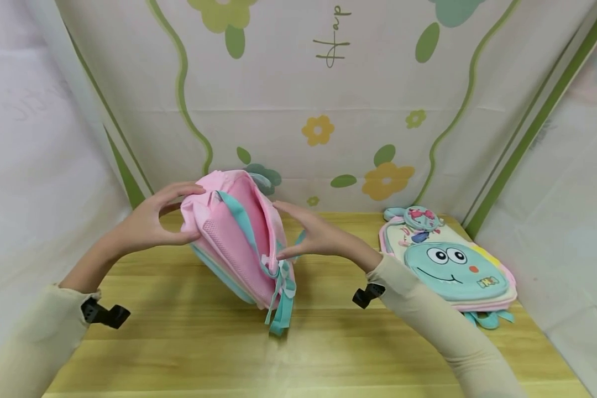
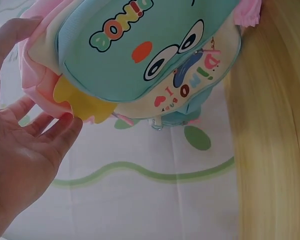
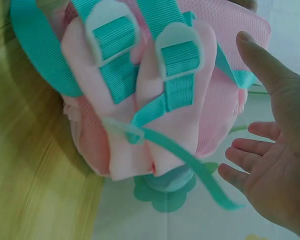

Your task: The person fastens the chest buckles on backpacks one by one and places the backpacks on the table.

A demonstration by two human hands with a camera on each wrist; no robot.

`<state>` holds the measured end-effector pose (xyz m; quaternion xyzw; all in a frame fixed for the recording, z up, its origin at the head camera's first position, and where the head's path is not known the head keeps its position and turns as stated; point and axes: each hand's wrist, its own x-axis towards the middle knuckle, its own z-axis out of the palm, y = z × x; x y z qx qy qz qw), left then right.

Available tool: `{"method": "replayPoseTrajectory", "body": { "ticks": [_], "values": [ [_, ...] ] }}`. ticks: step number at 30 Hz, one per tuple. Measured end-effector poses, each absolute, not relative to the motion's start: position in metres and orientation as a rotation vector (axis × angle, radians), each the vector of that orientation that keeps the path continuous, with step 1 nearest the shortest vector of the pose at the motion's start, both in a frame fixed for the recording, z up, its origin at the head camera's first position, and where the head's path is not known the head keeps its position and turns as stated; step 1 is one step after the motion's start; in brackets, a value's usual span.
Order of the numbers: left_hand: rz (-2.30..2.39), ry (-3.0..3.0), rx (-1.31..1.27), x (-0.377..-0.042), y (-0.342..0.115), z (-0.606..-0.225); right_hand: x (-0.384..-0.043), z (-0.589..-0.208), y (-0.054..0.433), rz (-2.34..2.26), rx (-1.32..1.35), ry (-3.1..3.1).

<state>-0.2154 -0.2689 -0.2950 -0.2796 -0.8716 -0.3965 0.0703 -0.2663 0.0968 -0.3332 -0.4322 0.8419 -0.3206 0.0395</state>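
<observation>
A pink children's backpack (image 1: 239,237) stands tilted over the table's left half, its turquoise-and-cream cartoon front (image 2: 120,55) facing the left wrist camera. My left hand (image 1: 151,218) grips its left end, thumb and fingers on opposite sides of the pink fabric. On the other side, my right hand (image 1: 323,232) is spread beside the strap side, its fingers extended. In the right wrist view, that hand (image 3: 275,130) stands apart from the padded shoulder straps (image 3: 175,115) with their turquoise webbing. Whether its fingertips touch the far edge of the bag is hidden.
A second backpack (image 1: 448,265), with a smiling turquoise front pocket, lies face up on the right of the wooden table (image 1: 189,354). Flower-printed white cloth walls (image 1: 288,83) enclose the back and both sides. A black wrist mount (image 1: 104,314) sticks out from each sleeve.
</observation>
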Motion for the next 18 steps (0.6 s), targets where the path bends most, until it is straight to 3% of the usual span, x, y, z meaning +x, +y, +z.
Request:
{"method": "replayPoseTrajectory", "body": {
  "ticks": [18],
  "values": [
    [-1.210,-2.642,-0.752,-0.209,-0.294,-0.308,-0.274,-0.383,0.148,-0.984,-1.117,2.636]
  ]
}}
